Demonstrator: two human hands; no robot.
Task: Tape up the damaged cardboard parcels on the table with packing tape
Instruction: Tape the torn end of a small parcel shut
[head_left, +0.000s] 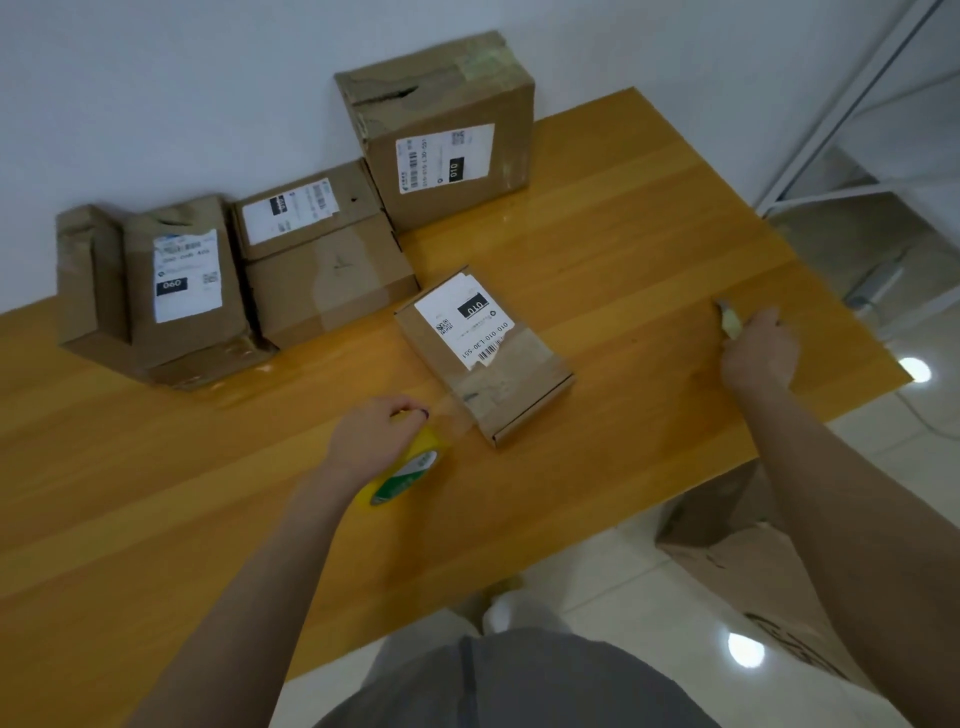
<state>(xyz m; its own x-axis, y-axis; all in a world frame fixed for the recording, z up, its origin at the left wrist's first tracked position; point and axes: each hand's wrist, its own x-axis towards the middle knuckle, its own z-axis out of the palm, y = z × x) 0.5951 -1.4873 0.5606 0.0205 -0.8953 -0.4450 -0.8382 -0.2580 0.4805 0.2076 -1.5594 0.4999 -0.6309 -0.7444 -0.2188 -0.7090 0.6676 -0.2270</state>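
One parcel (483, 358) beside left hand (369, 441), tape roll (410, 470) gripped, cutter (729, 321) in right hand (758, 353)

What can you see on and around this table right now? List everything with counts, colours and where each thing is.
Orange-brown wooden table: one, under everything.
Small flat brown cardboard parcel, white label: one, table centre.
Other brown cardboard parcels: at least five, along the wall.
Yellow packing tape roll: one, near table front, held.
Small pale tool: one, blurred, table's right side, held.
Brown bag or box: one, floor at right.
Left hand: grips the tape roll.
Right hand: holds the tool.
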